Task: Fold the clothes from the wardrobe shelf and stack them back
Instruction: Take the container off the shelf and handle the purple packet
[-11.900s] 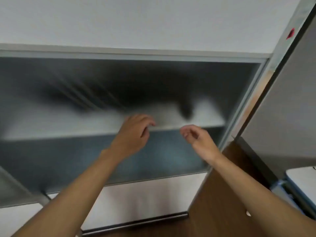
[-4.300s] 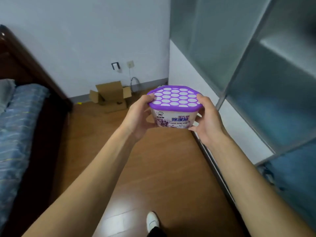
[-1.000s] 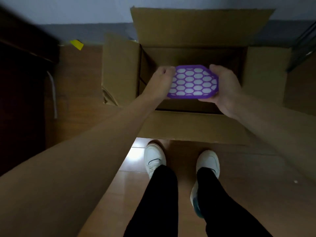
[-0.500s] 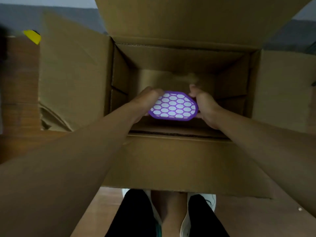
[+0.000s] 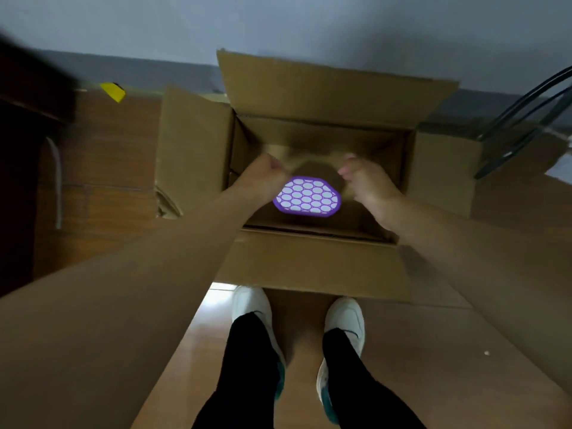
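Purple-lidded hexagonal plastic tub (image 5: 307, 197) sits inside the open brown cardboard box (image 5: 312, 264) on the wooden floor (image 5: 433, 335). Left hand (image 5: 265, 180) and right hand (image 5: 366, 184) hover above it — empty, fingers loosely curled, apparently clear of the lid; motion blur limits certainty.

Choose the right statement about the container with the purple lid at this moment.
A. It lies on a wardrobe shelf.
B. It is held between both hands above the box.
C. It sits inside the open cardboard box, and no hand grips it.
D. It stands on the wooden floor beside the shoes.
C: the container with the purple lid sits low inside the cardboard box, with the left hand and the right hand curled above it, apart from its rim.
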Demonstrator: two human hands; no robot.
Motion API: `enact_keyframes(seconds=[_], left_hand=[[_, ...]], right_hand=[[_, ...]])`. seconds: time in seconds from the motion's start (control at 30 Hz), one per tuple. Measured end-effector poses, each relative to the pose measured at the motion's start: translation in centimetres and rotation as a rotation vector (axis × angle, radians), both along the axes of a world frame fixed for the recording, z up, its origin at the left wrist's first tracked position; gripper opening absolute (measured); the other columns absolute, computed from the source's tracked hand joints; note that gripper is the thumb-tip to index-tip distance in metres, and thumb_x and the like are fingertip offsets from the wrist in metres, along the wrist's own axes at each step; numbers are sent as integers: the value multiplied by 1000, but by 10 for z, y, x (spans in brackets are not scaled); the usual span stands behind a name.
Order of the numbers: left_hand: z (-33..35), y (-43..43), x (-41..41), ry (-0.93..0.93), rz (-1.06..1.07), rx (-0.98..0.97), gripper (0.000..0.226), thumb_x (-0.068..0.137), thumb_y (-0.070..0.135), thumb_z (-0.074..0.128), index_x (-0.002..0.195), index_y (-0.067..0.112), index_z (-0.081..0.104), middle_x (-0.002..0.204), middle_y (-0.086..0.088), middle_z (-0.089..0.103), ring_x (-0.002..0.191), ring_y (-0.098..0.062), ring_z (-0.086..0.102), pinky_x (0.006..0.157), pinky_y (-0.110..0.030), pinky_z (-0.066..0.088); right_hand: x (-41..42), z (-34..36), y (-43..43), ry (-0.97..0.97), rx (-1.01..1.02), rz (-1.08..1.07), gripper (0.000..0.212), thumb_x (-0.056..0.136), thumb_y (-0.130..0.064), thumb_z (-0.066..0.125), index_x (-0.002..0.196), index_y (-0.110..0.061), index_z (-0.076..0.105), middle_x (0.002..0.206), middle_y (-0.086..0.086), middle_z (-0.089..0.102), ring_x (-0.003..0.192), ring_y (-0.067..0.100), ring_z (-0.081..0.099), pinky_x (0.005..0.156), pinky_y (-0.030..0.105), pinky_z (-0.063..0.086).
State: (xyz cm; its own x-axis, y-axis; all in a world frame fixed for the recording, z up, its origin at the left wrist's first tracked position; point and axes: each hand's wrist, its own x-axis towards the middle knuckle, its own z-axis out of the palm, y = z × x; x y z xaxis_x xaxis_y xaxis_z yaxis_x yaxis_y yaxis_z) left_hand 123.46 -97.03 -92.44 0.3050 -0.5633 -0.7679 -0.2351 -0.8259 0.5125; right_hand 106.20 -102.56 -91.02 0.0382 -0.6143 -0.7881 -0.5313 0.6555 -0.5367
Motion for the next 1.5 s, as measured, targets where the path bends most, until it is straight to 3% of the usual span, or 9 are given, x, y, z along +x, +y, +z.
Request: enact_keyframes(seconds=[0.07,0.17,0.23,0.3,0.5,0.77,1.03,1.27,1.5], left_hand=[[48,5,2,-11,14,-35,5,93,21,57,93,26,57,83,14,55,79,-4,52,61,-16,36],[129,17,0,79,132,-63,12,91,19,58,99,25,63,97,6,68,93,-12,64,78,-26,52],[186,34,-2,194,203,-74,11,94,15,56,98,23,62,109,-5,71,99,-18,68,82,-34,53],[245,57,-4,254,245,-107,13,96,13,55,95,23,62,102,-2,74,88,-14,70,78,-31,51],[392,156,-6,274,506,-177,20,100,8,52,115,6,64,101,-7,76,97,-23,72,86,-32,57],[513,338,-43,241,966,-175,19,99,17,57,112,7,66,104,-8,76,99,-24,72,91,-39,55],[579,558,-122,184,1390,-221,15,95,17,60,107,13,69,104,-4,77,98,-24,73,80,-33,52],[614,701,-225,122,1754,-304,18,97,17,57,109,12,69,101,-5,77,89,-18,75,81,-34,56],[643,784,-292,-15,2152,-485,18,95,10,54,108,10,67,100,-8,78,85,-18,74,79,-34,55]], right_hand=[[0,50,2,-18,-27,8,15,97,-29,53,110,-28,59,120,0,62,118,21,56,109,43,40],[0,135,11,-50,-94,42,14,99,-25,51,107,-22,63,104,-6,66,97,15,64,101,46,50],[1,190,19,-80,-105,84,15,100,-21,51,108,-19,64,106,-2,67,96,18,68,98,46,53],[1,244,31,-101,-124,122,14,99,-16,52,106,-17,65,108,4,69,101,23,68,95,45,54],[-10,362,82,-204,-4,243,13,99,-11,53,92,-13,64,89,8,66,69,15,62,65,28,50],[1,489,208,-216,109,617,15,95,-6,54,89,-11,67,80,3,69,61,11,62,60,23,49],[67,625,367,-393,72,1155,18,99,-12,49,106,-7,66,94,5,71,77,11,66,73,24,55],[62,659,496,-378,17,1561,17,101,-16,50,102,-16,67,96,6,72,78,12,68,70,22,56],[27,620,544,-2,-57,2002,20,103,-19,49,98,-15,67,94,8,72,75,15,65,73,27,53]])
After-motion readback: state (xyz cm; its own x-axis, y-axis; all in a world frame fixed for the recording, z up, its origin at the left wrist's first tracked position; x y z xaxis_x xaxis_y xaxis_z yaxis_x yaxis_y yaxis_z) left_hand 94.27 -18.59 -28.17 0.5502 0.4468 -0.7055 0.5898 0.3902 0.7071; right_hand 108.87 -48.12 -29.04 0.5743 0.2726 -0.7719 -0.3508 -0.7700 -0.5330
